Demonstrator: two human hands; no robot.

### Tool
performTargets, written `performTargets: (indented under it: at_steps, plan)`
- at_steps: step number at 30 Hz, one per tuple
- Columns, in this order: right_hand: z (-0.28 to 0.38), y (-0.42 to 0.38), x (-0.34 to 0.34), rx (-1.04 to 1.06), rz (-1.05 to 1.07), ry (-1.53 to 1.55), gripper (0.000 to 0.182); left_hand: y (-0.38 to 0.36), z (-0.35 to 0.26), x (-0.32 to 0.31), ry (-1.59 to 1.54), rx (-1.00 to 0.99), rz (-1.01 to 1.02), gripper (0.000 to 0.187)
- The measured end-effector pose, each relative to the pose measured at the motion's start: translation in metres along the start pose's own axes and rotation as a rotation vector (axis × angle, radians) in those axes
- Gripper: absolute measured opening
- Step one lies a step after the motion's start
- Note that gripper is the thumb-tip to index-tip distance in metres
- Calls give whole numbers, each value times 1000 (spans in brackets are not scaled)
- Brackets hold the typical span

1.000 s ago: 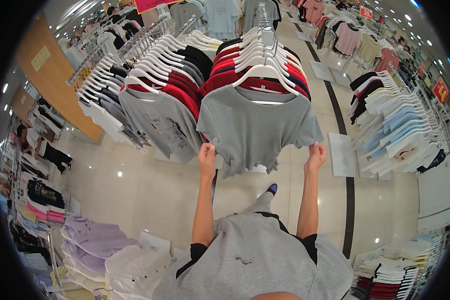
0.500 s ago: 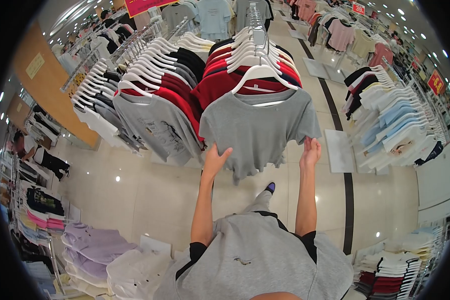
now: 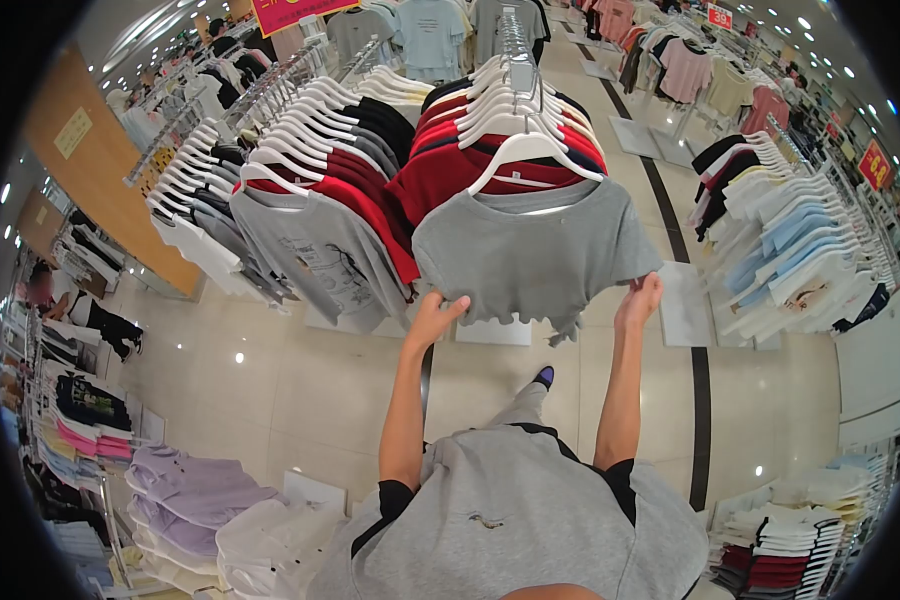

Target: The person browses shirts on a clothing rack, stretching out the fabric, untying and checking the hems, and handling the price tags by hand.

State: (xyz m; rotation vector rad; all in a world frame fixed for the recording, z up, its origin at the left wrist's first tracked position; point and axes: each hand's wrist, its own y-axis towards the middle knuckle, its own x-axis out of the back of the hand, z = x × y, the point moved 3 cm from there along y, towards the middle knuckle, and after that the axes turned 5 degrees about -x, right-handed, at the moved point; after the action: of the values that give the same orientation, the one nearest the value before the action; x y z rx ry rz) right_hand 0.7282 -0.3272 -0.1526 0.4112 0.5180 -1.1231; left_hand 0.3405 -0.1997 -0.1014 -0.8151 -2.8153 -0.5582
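A grey short-sleeved T-shirt hangs from a white hanger at the front end of a rack. At its lower left edge, my left hand pinches the cloth, thumb on top. My right hand grips the end of the right sleeve, fingers closed on it. Between both hands the shirt is spread sideways, and its wavy lower hem hangs free. Red shirts on white hangers are packed right behind it. Left of it hangs a grey long-sleeved shirt with a dark print.
A rack of pale shirts stands to the right, beside a white floor plate. Lilac shirts hang at the lower left. A person is at the far left. An orange pillar rises behind the left rack.
My right hand has moved right, drawing the sleeve outward. The T-shirt's hem has swung up and to the right. My left hand has shifted slightly right and down.
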Motion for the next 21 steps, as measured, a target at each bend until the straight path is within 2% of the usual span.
performTargets:
  at_steps: [2, 5, 7, 10, 13, 14, 15, 17, 18, 19, 21]
  plan:
    - [-8, -8, -9, -57, 46, 40, 33, 1, 3, -2, -226, 147, 73, 66]
    - [-22, -42, -42, -110, 151, -89, 42, 4, 13, -18, -57, 174, 89, 77]
    - [-31, -52, -65, -208, 336, -172, 53, 3, 22, -29, -38, 167, 93, 81]
    - [-46, -24, -81, -117, 332, -79, 55, -4, 38, -30, 24, 144, 101, 88]
    - [-52, 7, -91, -56, 292, -126, 54, -10, 42, -25, 15, 131, 88, 92]
    - [-52, 14, -92, -92, 283, -92, 46, -13, 42, -23, -35, 142, 72, 92]
    - [-53, 19, -91, -97, 289, -93, 46, -14, 45, -22, -35, 145, 65, 92]
    - [-60, 31, -85, -186, 174, -41, 38, -14, 52, -18, -98, 119, 42, 92]
    - [-57, 33, -86, -144, 107, -19, 30, -15, 52, -16, -98, 118, 31, 92]
    - [-53, 34, -87, -145, 117, -19, 30, -15, 51, -14, -53, 95, 9, 92]
    - [-39, 34, -80, -136, 67, 225, 30, -16, 48, -10, -9, 74, -18, 91]
